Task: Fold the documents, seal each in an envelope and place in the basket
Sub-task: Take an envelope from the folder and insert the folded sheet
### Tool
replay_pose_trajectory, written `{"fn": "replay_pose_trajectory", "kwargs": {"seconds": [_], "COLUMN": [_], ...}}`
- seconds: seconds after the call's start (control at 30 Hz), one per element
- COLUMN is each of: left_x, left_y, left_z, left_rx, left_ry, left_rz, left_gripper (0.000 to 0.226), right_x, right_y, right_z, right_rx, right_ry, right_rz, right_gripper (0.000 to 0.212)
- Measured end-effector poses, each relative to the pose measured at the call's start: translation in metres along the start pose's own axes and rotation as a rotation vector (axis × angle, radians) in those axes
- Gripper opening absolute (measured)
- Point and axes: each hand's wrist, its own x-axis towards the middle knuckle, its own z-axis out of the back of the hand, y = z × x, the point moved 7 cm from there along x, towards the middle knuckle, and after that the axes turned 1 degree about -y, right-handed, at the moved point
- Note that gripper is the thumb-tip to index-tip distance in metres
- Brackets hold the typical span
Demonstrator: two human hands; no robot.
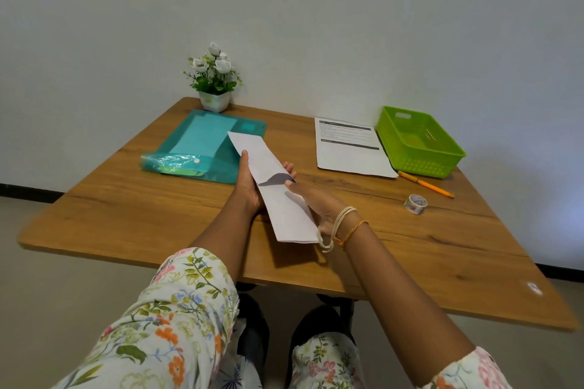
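Observation:
A long white folded paper (271, 167) is held above the middle of the wooden table (158, 215). My left hand (248, 183) grips it from the left, thumb on its edge and fingers under it. My right hand (316, 202) holds its near half from the right, thumb on top. A flat printed document (350, 151) lies at the back right. Beside it stands an empty green basket (417, 142). A teal plastic folder (202, 145) with a light blue envelope inside lies at the back left.
A small pot of white flowers (215, 79) stands at the back by the wall. An orange pencil (425, 184) and a roll of patterned tape (415, 204) lie on the right, in front of the basket.

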Motion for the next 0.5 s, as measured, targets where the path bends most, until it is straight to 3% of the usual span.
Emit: {"fn": "replay_pose_trajectory", "kwargs": {"seconds": [0.1, 0.17, 0.5], "left_x": [-0.001, -0.002, -0.002], "left_y": [-0.001, -0.001, -0.004], "left_z": [0.000, -0.001, 0.003], "left_rx": [-0.020, -0.011, 0.059], "left_ry": [0.009, 0.013, -0.031], "left_rz": [-0.007, -0.013, -0.030], "left_gripper": [0.088, 0.085, 0.084], "right_x": [-0.005, -0.003, 0.016], "right_y": [-0.005, -0.003, 0.016], "right_z": [0.012, 0.019, 0.009], "right_rx": [-0.179, -0.225, -0.003], "right_ry": [-0.010, -0.080, -0.400], "right_rz": [-0.077, -0.024, 0.278], "right_gripper": [0.031, 0.031, 0.016]}}
